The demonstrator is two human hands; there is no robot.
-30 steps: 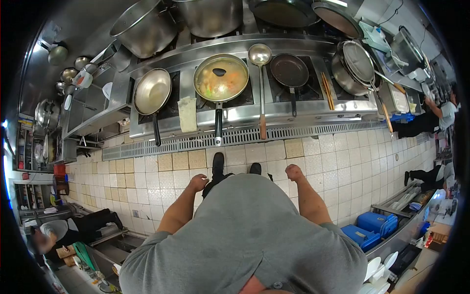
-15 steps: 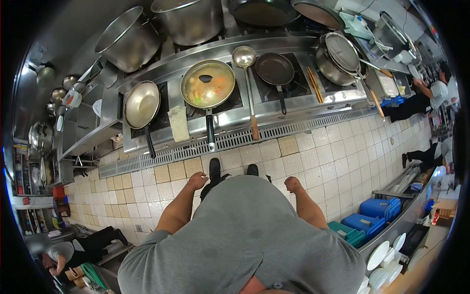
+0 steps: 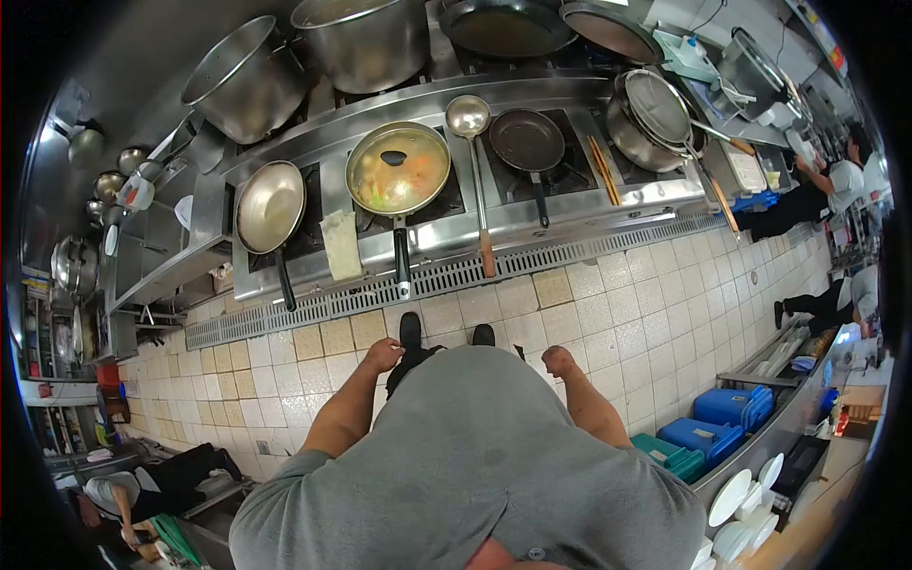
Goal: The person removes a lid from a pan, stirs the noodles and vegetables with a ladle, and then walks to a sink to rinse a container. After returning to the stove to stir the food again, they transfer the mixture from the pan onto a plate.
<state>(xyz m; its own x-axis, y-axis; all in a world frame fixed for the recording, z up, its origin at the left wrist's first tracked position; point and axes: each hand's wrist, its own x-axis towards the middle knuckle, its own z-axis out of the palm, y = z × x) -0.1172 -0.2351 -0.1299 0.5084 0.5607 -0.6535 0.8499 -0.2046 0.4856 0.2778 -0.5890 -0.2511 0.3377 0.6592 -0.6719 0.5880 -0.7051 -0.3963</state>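
Note:
My left hand (image 3: 385, 354) hangs beside my body with its fingers curled; a tiny pale spot shows at the fingertips, too small to name. On the other side, my right hand (image 3: 559, 360) is closed in a loose fist, with nothing visible in it. Both are over the floor, apart from the stove. A pan of soup with orange and green pieces (image 3: 410, 182) and a dark oval thing (image 3: 392, 158) sits on a burner. Around it are a steel pan (image 3: 272, 208), a folded cloth (image 3: 341, 244), a ladle (image 3: 480, 195), a dark pan (image 3: 526, 141) and chopsticks (image 3: 603, 171).
Large pots (image 3: 245, 85) stand behind the burners; stacked strainers (image 3: 657, 107) sit at the right. A floor grate (image 3: 366, 299) runs along the stove. Blue bins (image 3: 701, 440) and plates (image 3: 731, 498) are at lower right. Co-workers appear at right (image 3: 841, 185) and lower left (image 3: 119, 494).
The view has shifted slightly. My right hand has moved a little inward, toward my body. The co-worker at lower left has lowered an arm. The pans and utensils remain in place.

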